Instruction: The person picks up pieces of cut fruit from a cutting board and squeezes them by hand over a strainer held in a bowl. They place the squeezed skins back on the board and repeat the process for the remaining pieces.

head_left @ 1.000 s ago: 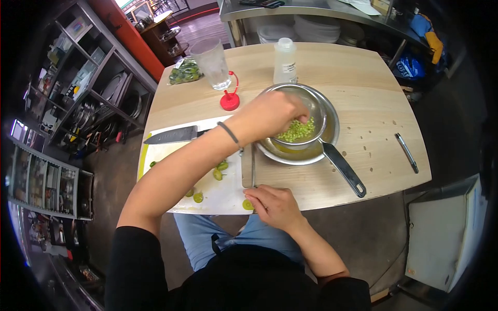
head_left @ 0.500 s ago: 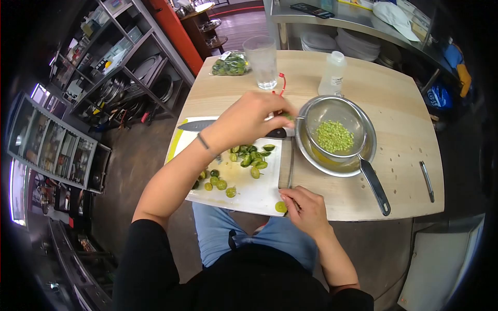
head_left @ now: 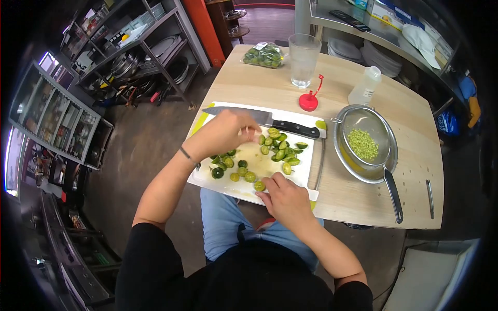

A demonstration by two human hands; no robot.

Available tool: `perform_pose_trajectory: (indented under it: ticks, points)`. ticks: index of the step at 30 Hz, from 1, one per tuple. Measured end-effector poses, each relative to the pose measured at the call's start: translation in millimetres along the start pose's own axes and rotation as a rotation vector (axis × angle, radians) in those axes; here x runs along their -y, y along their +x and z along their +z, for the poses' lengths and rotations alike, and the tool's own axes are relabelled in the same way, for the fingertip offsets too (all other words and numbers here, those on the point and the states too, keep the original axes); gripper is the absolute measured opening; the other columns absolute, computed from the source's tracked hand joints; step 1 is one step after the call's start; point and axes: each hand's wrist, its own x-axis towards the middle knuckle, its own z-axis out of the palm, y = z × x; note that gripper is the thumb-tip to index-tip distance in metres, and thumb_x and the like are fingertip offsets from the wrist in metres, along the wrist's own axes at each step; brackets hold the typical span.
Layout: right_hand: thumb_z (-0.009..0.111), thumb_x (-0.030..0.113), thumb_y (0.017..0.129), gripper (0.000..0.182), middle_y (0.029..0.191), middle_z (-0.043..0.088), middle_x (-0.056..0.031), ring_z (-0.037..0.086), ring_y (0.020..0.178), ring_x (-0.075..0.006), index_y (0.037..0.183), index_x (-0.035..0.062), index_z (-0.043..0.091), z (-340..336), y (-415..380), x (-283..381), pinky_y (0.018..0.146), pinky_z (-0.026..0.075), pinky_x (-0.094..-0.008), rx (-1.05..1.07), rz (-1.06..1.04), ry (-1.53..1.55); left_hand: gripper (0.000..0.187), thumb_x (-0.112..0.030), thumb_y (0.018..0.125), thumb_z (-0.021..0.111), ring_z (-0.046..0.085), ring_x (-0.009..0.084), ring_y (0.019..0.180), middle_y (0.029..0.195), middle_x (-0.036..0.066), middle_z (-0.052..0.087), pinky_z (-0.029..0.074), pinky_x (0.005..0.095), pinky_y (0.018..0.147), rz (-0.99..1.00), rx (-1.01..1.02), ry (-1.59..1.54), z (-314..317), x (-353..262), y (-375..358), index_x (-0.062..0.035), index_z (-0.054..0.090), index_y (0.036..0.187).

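Observation:
My left hand [head_left: 236,128] hovers over the upper middle of the white cutting board [head_left: 233,193], its blurred fingertips beside a pile of cut green fruit pieces [head_left: 281,146]. Whether it holds anything is unclear. My right hand [head_left: 288,201] is at the board's near edge, thumb and forefinger around a small halved green fruit [head_left: 260,185]. Several more small round fruits [head_left: 242,171] lie between the hands and to the left. Along the board's far side rests a knife with a black handle [head_left: 296,129].
Right of the board, a sieve [head_left: 369,113] of pale green seeds sits over a metal bowl [head_left: 391,161]. Beyond stand a glass [head_left: 304,59], a red cap [head_left: 308,102], a plastic bottle [head_left: 365,87] and a bag of green fruit [head_left: 263,55]. A pen [head_left: 430,199] lies far right.
My left hand has gone from beside the sieve back over the board. My right hand has moved left along the near edge to a halved fruit. The camera view has shifted left.

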Motion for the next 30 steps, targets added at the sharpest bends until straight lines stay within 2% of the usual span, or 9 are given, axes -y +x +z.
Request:
perform_pose_trajectory:
  ticks: [2, 3, 8, 15, 18, 20, 25, 29, 30]
  points:
    - [0.068, 0.018, 0.085, 0.020, 0.086, 0.057, -0.0061, 0.064, 0.069, -0.0251, 0.102, 0.0076, 0.064, 9.4, 7.4, 4.9, 0.057, 0.053, -0.0364, 0.019, 0.045, -0.050, 0.024, -0.018, 0.078, 0.078, 0.067, 0.0277, 0.077, 0.087, 0.014, 0.069, 0.053, 0.0333, 0.071, -0.014, 0.213, 0.060, -1.5, -2.4, -20.3, -0.0019, 0.071, 0.095]
    - [0.068, 0.018, 0.085, 0.020, 0.086, 0.057, -0.0061, 0.064, 0.069, -0.0251, 0.102, 0.0076, 0.064, 12.1, 10.3, 5.0, 0.057, 0.053, -0.0364, 0.022, 0.042, -0.052, 0.028, -0.021, 0.075, 0.079, 0.066, 0.0283, 0.083, 0.088, 0.012, 0.068, 0.053, 0.0348, 0.076, -0.057, 0.253, 0.050, 3.5, 0.2, -29.0, -0.0025, 0.071, 0.095]
    - [0.060, 0.009, 0.082, 0.017, 0.087, 0.055, -0.0094, 0.065, 0.076, -0.0248, 0.098, 0.0034, 0.062, 11.8, 19.2, -0.9, 0.061, 0.055, -0.0365, 0.056, 0.079, -0.065, 0.029, -0.022, 0.073, 0.079, 0.062, 0.0283, 0.096, 0.090, 0.009, 0.066, 0.048, 0.0394, 0.087, -0.051, 0.265, 0.184, 21.6, 10.3, -49.4, -0.0064, 0.072, 0.096]
    - [0.057, 0.004, 0.079, 0.019, 0.088, 0.056, -0.0109, 0.063, 0.085, -0.0252, 0.097, 0.0009, 0.062, 9.4, 3.5, -0.1, 0.065, 0.055, -0.0361, -0.053, -0.053, -0.165, 0.020, -0.026, 0.078, 0.074, 0.065, 0.0277, 0.083, 0.082, 0.009, 0.069, 0.048, 0.0389, 0.082, -0.043, 0.291, 0.260, 21.4, 4.4, -48.7, -0.0097, 0.074, 0.090]
    - [0.058, 0.004, 0.078, 0.020, 0.089, 0.057, -0.0116, 0.063, 0.085, -0.0254, 0.097, 0.0009, 0.062, 4.3, 1.5, 4.6, 0.065, 0.055, -0.0353, -0.031, -0.028, -0.168, 0.021, -0.029, 0.080, 0.071, 0.066, 0.0277, 0.077, 0.078, 0.009, 0.069, 0.050, 0.0394, 0.079, -0.081, 0.282, 0.334, 28.2, 5.2, -45.6, -0.0102, 0.074, 0.088]
    - [0.058, 0.003, 0.078, 0.018, 0.088, 0.056, -0.0128, 0.063, 0.086, -0.0265, 0.095, -0.0004, 0.062, -0.7, 9.7, 6.6, 0.066, 0.056, -0.0346, 0.094, -0.002, -0.182, 0.022, -0.031, 0.079, 0.071, 0.067, 0.0277, 0.075, 0.076, 0.010, 0.069, 0.051, 0.0398, 0.077, -0.097, 0.272, 0.363, 30.5, 2.9, -42.5, -0.0104, 0.075, 0.087]
    - [0.056, 0.001, 0.080, 0.012, 0.089, 0.055, -0.0154, 0.063, 0.088, -0.0289, 0.091, -0.0024, 0.060, -2.2, 21.2, 3.3, 0.068, 0.056, -0.0363, 0.085, 0.017, -0.146, 0.020, -0.023, 0.072, 0.073, 0.067, 0.0299, 0.077, 0.078, 0.012, 0.069, 0.053, 0.0396, 0.074, -0.185, 0.237, 0.349, 35.5, 2.5, -34.4, -0.0088, 0.074, 0.087]
    - [0.058, 0.000, 0.080, 0.014, 0.094, 0.055, -0.0182, 0.063, 0.090, -0.0317, 0.093, -0.0043, 0.060, -22.3, 15.1, -9.3, 0.073, 0.056, -0.0391, 0.086, 0.031, 0.010, 0.023, -0.013, 0.068, 0.068, 0.066, 0.0330, 0.081, 0.087, 0.017, 0.068, 0.054, 0.0397, 0.077, -0.073, 0.133, 0.231, 42.2, 7.9, -31.8, -0.0038, 0.073, 0.089]
    - [0.058, 0.000, 0.080, 0.014, 0.094, 0.055, -0.0182, 0.063, 0.090, -0.0317, 0.093, -0.0043, 0.060, -37.7, 13.4, -13.4, 0.073, 0.056, -0.0391, 0.077, 0.055, -0.007, 0.022, -0.009, 0.068, 0.069, 0.066, 0.0308, 0.076, 0.086, 0.017, 0.067, 0.054, 0.0374, 0.074, -0.028, 0.075, 0.161, 39.0, 4.5, -30.2, -0.0026, 0.073, 0.089]
